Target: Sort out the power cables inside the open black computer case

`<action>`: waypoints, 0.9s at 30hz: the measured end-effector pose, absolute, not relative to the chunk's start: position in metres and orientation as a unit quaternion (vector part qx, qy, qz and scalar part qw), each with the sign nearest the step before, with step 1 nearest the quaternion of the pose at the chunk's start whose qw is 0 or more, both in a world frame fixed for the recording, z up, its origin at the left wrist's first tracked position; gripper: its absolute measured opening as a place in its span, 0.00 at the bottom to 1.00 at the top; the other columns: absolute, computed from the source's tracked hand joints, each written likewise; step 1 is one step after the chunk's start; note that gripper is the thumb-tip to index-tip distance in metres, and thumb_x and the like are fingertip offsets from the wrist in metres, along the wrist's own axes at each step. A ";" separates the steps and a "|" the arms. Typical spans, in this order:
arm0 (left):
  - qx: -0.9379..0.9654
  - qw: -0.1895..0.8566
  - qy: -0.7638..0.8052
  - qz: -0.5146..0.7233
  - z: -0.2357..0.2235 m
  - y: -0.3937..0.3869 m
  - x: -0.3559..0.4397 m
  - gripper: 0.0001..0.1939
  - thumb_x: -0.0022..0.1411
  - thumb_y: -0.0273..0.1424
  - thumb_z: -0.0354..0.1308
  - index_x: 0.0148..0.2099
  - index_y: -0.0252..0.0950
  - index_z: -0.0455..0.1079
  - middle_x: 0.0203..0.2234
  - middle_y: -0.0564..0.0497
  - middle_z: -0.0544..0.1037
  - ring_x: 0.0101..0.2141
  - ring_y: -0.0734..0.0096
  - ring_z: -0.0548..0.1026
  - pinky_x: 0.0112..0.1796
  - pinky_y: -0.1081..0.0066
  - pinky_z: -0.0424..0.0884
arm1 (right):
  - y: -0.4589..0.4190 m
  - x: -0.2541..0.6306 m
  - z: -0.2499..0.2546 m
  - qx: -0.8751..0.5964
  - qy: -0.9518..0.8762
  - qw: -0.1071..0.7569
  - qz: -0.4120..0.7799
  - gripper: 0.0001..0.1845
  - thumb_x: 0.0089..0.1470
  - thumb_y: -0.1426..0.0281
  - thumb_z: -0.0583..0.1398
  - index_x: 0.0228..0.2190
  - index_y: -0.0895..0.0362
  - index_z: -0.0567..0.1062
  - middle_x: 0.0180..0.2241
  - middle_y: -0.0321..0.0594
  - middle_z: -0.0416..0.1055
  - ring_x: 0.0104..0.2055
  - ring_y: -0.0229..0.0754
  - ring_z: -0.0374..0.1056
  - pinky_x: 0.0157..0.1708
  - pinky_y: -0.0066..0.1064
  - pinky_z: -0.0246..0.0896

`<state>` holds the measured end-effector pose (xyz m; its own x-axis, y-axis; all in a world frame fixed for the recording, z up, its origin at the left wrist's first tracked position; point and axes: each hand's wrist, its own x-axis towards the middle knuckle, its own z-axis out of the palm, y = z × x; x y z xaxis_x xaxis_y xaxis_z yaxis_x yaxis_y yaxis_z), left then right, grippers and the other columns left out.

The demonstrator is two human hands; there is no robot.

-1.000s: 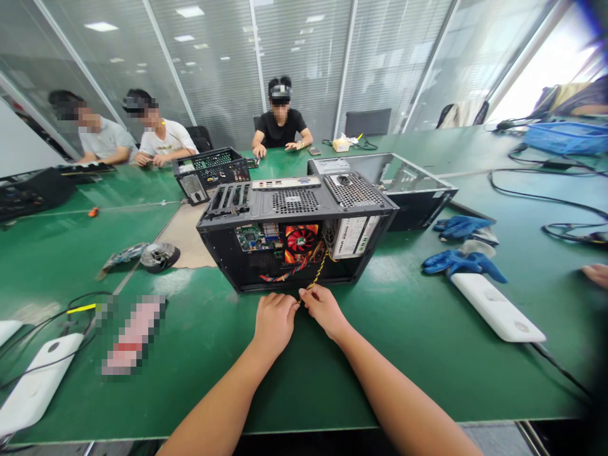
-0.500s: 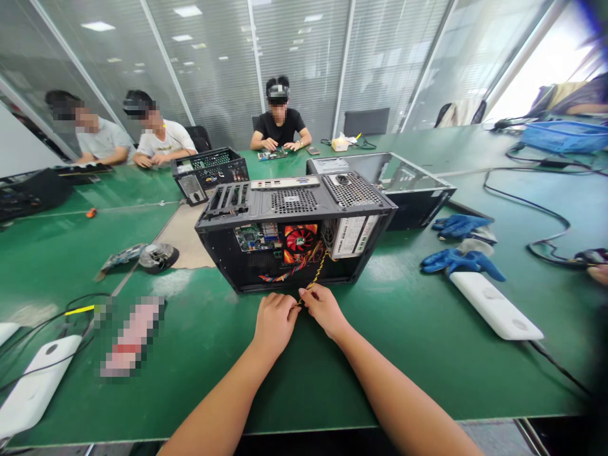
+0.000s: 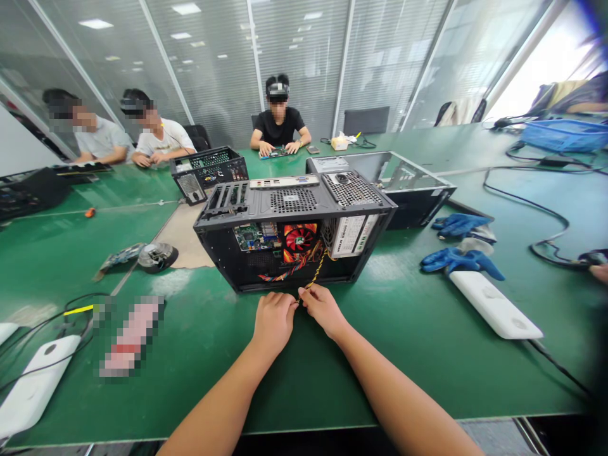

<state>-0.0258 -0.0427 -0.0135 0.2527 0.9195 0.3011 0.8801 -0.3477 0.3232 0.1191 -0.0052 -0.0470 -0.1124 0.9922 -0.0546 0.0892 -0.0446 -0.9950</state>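
An open computer case (image 3: 292,209) stands on the green table in front of me, its side facing me uncovered. Inside it show a red fan (image 3: 300,239), part of a circuit board (image 3: 256,237) and a power supply (image 3: 354,235). A twisted yellow-and-black cable (image 3: 319,271) runs from near the power supply out over the case's lower edge. My left hand (image 3: 275,320) pinches the cable's end just outside the case. My right hand (image 3: 322,309) pinches the same cable right beside it. Fingers hide the end itself. Bundled multicoloured wires (image 3: 285,273) lie inside.
Behind stand a second case shell (image 3: 418,199) and a smaller case (image 3: 209,172). Blue gloves (image 3: 463,261) and a white power bank (image 3: 494,304) lie at right. At left are a tape roll (image 3: 158,256) and another white device (image 3: 40,380). Several people sit across the table.
Both hands stay pinched on the cable with hardly any movement. Across the table, the hands of the person in black have shifted slightly on a circuit board.
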 end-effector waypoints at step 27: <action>0.795 0.035 0.564 0.221 -0.014 -0.043 -0.026 0.08 0.65 0.31 0.54 0.33 0.39 0.71 0.27 0.51 0.76 0.33 0.65 0.71 0.37 0.66 0.60 | -0.004 0.119 -0.049 -0.498 -0.537 0.439 0.520 0.19 0.53 0.53 0.58 0.23 0.56 0.67 0.19 0.32 0.63 0.20 0.35 0.56 0.21 0.28 0.52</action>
<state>-0.0262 -0.0433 -0.0143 0.2657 0.9126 0.3107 0.8815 -0.3605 0.3050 0.1185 -0.0044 -0.0487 -0.1182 0.9919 -0.0458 0.0784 -0.0366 -0.9962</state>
